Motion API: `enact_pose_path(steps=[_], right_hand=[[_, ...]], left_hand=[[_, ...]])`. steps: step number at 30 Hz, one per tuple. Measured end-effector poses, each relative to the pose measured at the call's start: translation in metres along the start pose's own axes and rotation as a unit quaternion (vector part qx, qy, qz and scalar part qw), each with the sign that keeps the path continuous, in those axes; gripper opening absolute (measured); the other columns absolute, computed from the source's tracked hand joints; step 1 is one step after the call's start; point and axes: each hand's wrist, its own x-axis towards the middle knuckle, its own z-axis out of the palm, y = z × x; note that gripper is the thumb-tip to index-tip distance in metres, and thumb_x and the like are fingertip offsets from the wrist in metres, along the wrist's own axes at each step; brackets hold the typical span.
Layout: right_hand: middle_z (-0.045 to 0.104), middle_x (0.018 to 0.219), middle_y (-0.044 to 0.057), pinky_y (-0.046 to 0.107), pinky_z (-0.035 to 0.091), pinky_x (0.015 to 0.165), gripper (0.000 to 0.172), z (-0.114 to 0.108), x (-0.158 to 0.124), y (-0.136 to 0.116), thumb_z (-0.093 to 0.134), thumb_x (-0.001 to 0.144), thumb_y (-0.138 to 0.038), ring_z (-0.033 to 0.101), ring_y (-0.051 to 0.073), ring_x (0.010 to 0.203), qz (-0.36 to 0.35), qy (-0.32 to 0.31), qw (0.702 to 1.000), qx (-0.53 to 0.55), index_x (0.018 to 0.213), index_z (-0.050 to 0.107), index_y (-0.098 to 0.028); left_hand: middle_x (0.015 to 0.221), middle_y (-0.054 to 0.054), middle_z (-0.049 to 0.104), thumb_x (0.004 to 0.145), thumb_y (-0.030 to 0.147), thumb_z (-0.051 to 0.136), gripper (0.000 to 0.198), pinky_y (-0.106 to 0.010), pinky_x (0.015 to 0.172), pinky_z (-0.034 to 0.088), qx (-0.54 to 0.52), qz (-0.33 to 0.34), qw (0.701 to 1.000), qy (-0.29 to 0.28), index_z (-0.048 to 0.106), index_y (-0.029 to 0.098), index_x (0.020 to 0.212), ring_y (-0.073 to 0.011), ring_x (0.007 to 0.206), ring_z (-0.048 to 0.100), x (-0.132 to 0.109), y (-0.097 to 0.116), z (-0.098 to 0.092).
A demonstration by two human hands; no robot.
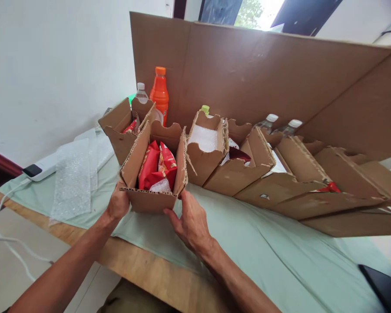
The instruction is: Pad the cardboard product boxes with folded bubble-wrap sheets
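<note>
An open cardboard box (pixel 151 201) with red packets (pixel 158 165) and a piece of clear bubble wrap (pixel 160 186) inside is gripped between both hands. My left hand (pixel 117 202) clasps its lower left side, with the fingertips hidden behind the cardboard. On the lower right corner, my right hand (pixel 189 217) has its thumb at the front and its other fingers at the side. Behind and to the left stands another open box (pixel 117 141) with a red packet. Just to the right, a box (pixel 203 161) holds white bubble wrap (pixel 203 138).
Several more open boxes (pixel 244 174) run rightward along a tall cardboard panel (pixel 247 78). An orange bottle (pixel 160 93) stands at the back. Bubble wrap sheets (pixel 73 178) and a white power strip (pixel 44 168) with a cable lie left. A dark flat device (pixel 382 284) is at bottom right.
</note>
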Motion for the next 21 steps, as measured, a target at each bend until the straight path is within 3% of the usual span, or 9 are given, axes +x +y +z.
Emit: enact_pose_path(steps=[3,6,9,11,16,21], right_hand=[[0.072,0.115,0.015,0.047,0.057,0.088,0.051,0.009,0.019,0.009,0.069,0.089,-0.028,0.069,0.031,0.105,0.076,-0.003,0.997,0.023,0.135,0.054,-0.015],[0.075,0.104,0.012,0.042,0.059,0.081,0.038,0.021,0.025,0.024,0.063,0.094,-0.032,0.072,0.028,0.093,0.092,-0.004,0.994,0.052,0.128,0.058,-0.015],[0.076,0.107,0.009,0.04,0.059,0.087,0.03,0.033,0.017,0.038,0.061,0.094,-0.029,0.072,0.024,0.097,0.073,-0.012,0.994,0.08,0.122,0.062,-0.019],[0.075,0.115,0.01,0.042,0.057,0.095,0.035,0.039,0.009,0.044,0.06,0.091,-0.025,0.071,0.025,0.106,0.057,-0.013,0.994,0.09,0.125,0.063,-0.019],[0.067,0.132,0.02,0.055,0.052,0.107,0.057,0.05,-0.002,0.048,0.058,0.085,-0.021,0.065,0.033,0.122,0.035,0.006,0.995,0.093,0.141,0.056,-0.011],[0.06,0.143,0.023,0.049,0.048,0.115,0.056,0.052,-0.003,0.047,0.053,0.087,-0.018,0.057,0.031,0.134,0.016,0.02,0.995,0.094,0.141,0.055,-0.007]], left_hand=[[0.11,-0.009,0.076,0.098,0.064,0.052,0.049,-0.045,0.092,0.061,-0.026,-0.009,1.0,0.005,0.072,0.023,0.116,-0.0305,0.11,0.07,0.01,0.012,0.007],[0.119,-0.011,0.075,0.098,0.068,0.044,0.057,-0.047,0.097,0.059,-0.07,-0.025,0.997,0.003,0.071,0.022,0.119,-0.032,0.117,0.068,-0.004,0.022,0.004],[0.136,-0.012,0.068,0.088,0.053,0.068,0.055,-0.045,0.106,0.053,-0.03,-0.038,0.998,-0.04,0.063,0.02,0.132,-0.0312,0.127,0.063,-0.024,0.023,-0.001],[0.134,-0.013,0.068,0.08,0.044,0.074,0.062,-0.044,0.103,0.054,0.049,-0.031,0.996,-0.071,0.059,0.018,0.134,-0.0308,0.123,0.065,-0.029,0.021,0.002],[0.117,-0.01,0.072,0.08,0.038,0.063,0.047,-0.041,0.097,0.055,0.132,0.012,0.989,-0.07,0.061,0.017,0.122,-0.0281,0.112,0.067,-0.003,0.016,0.026],[0.1,-0.009,0.072,0.08,0.036,0.058,0.031,-0.041,0.09,0.055,0.186,0.039,0.981,-0.04,0.062,0.017,0.104,-0.0277,0.097,0.067,0.035,0.007,0.047]])
